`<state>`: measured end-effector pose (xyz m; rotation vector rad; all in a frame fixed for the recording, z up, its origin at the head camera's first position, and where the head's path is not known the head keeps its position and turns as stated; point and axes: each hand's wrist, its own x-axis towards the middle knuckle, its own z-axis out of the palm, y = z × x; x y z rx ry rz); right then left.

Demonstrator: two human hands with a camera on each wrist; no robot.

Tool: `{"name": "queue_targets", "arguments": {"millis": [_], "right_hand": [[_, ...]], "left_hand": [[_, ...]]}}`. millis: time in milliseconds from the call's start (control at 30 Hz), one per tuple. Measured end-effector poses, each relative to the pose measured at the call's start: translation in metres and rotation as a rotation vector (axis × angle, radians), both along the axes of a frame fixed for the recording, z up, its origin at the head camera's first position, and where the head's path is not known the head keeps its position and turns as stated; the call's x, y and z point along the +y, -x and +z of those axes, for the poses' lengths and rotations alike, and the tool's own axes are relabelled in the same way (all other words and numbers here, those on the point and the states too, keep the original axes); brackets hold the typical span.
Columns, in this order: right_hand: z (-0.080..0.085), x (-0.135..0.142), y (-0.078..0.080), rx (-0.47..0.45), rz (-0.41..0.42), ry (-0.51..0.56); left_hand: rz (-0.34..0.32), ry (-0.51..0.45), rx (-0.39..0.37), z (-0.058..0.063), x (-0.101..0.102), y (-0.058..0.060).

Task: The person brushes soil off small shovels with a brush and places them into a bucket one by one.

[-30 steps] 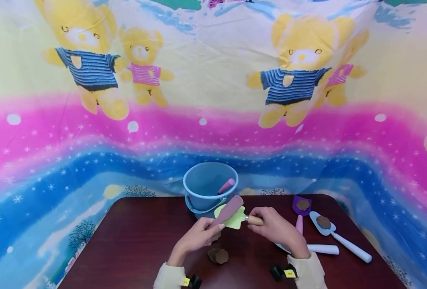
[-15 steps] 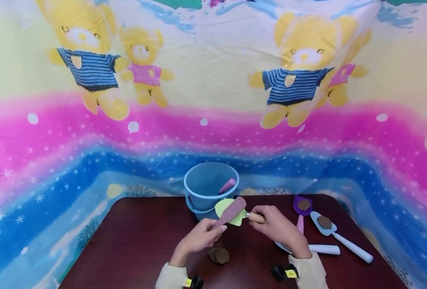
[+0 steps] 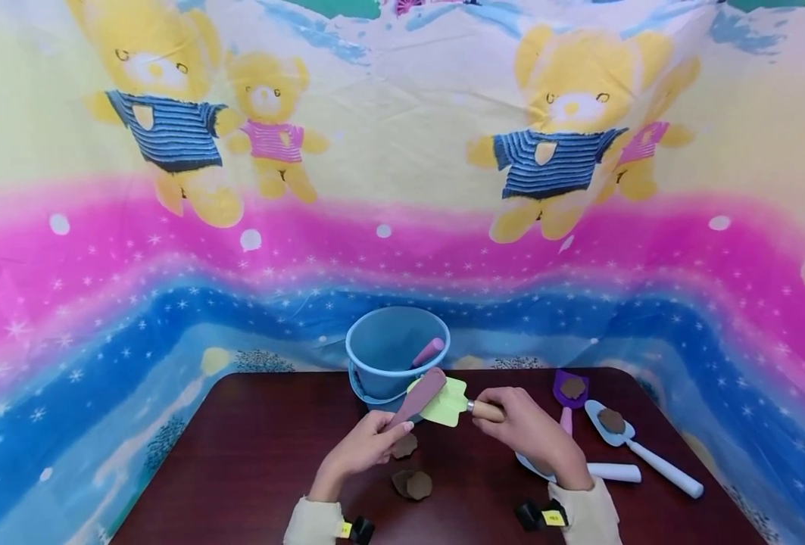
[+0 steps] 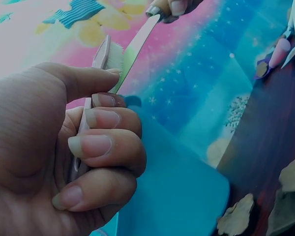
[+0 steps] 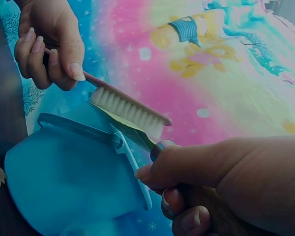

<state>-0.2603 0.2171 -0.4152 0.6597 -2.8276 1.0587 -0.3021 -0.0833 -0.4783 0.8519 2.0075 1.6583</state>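
Observation:
My left hand (image 3: 361, 446) grips a mauve-backed brush (image 3: 419, 395); its pale bristles (image 5: 123, 107) show in the right wrist view. In my right hand (image 3: 528, 428) is a small trowel with a light green blade (image 3: 453, 403), pinched by its wooden handle (image 3: 488, 411). The brush lies across the blade, bristles down against it or very close. Both tools hang above the table, just in front of a blue bucket (image 3: 375, 371). A pink handle (image 3: 429, 351) sticks up inside the bucket. In the left wrist view, curled fingers (image 4: 105, 142) wrap the brush's handle.
On the dark table (image 3: 273, 454), brown clumps (image 3: 412, 484) lie below my left hand. To the right are a purple shovel (image 3: 562, 384) and a pale blue scoop (image 3: 600, 424), each bearing a clump, plus a white handle (image 3: 616, 472). A printed cloth (image 3: 402, 189) hangs behind.
The brush shifts slightly right along the trowel blade, then back left towards its tip. The trowel stays nearly in place. A brown clump below my left hand shows more fully now.

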Motion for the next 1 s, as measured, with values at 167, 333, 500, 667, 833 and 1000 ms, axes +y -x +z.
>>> {"name": "queue_targets", "arguments": {"millis": [167,333,500,667,833,1000], "right_hand": [[-0.002,0.001,-0.001,-0.015,0.012,0.015],[-0.005,0.004,0.0,-0.016,0.023,0.029],[-0.006,0.006,0.003,-0.017,0.023,0.044],[-0.004,0.006,0.006,0.002,0.03,0.068],[-0.003,0.007,0.009,0.016,0.037,0.078],[-0.003,0.008,0.009,0.002,0.04,0.088]], "left_hand": [[0.048,0.025,-0.019,-0.003,-0.01,0.0],[0.066,0.025,-0.035,-0.006,-0.018,0.0],[0.075,0.018,-0.031,-0.005,-0.023,0.004],[0.102,0.021,-0.001,-0.001,-0.027,0.008],[0.15,0.03,-0.009,0.002,-0.032,0.01],[0.17,0.017,0.002,0.004,-0.035,0.009]]}}
